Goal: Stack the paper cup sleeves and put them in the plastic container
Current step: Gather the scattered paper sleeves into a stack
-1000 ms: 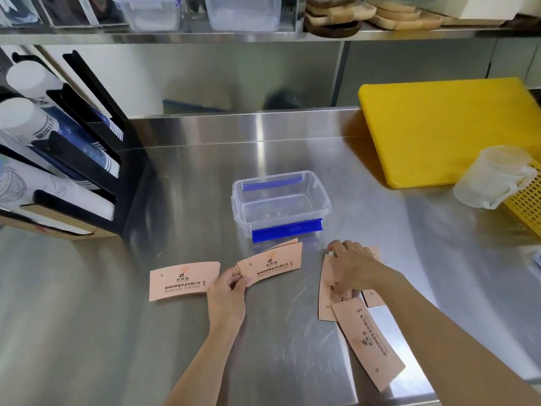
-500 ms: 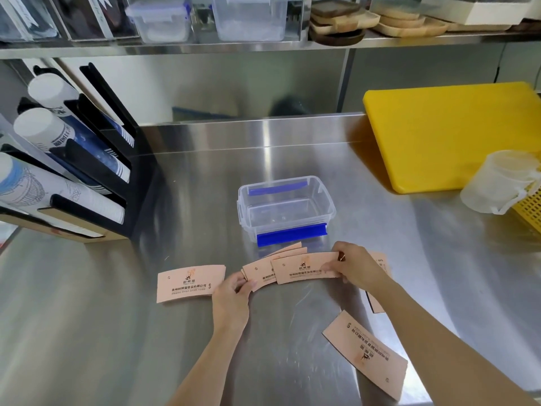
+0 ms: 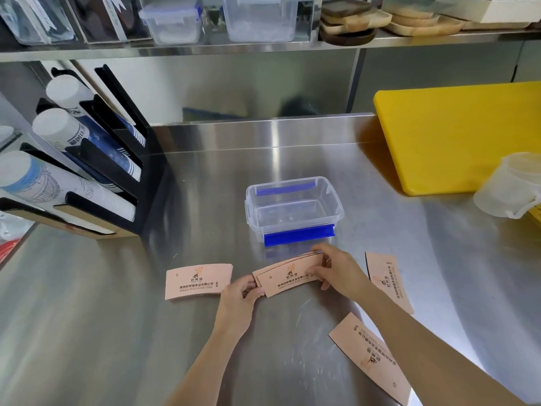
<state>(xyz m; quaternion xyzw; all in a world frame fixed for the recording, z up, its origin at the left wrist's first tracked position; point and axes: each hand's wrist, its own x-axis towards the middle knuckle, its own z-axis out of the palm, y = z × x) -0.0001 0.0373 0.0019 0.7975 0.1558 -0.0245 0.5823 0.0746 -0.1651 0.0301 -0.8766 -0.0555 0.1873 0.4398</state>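
Observation:
A small stack of pink paper cup sleeves (image 3: 288, 276) lies on the steel counter just in front of the clear plastic container (image 3: 292, 210) with blue clips, which is open and holds nothing. My left hand (image 3: 238, 297) pinches the stack's left end and my right hand (image 3: 336, 269) grips its right end. Another sleeve (image 3: 197, 281) lies flat to the left. A third sleeve (image 3: 388, 279) lies to the right of my right hand. One more sleeve (image 3: 370, 356) lies near the front edge, partly under my right forearm.
A black cup dispenser rack (image 3: 87, 171) with paper cups stands at the left. A yellow cutting board (image 3: 459, 136) leans at the back right, with a translucent measuring jug (image 3: 509, 186) in front of it. A shelf with boxes and wooden trays runs overhead.
My right hand slid a sleeve leftward from the right-hand pile onto the sleeves held by my left hand. Both hands now hold the gathered stack.

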